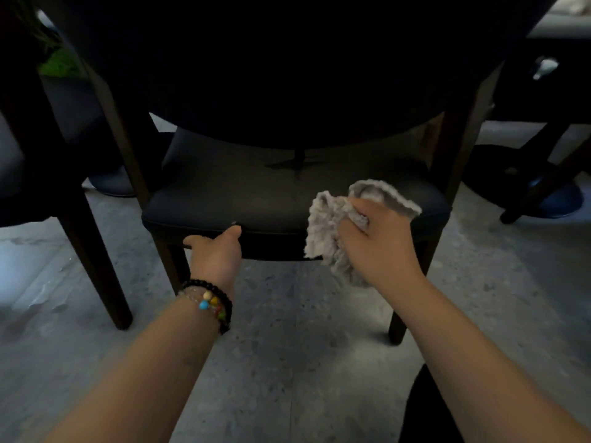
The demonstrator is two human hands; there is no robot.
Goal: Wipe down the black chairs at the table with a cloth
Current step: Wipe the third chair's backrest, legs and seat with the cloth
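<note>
Grey speckled stone floor [281, 362] carries the black chair [256, 193] on dark wooden legs (four, presumably; only some show), a second chair [48, 161] just left, and a round table base [511, 174] right.

The scene is dim, and the upper half sinks into near-black where the dark curved chair backrest [287, 65] blocks the light. The speckled grey stone floor [287, 362] at lower centre catches soft, pale light. Edges bow with wide-angle distortion. Everything looks slightly soft; the bright patch at upper right [543, 67] is blurred beyond recognition.
</note>
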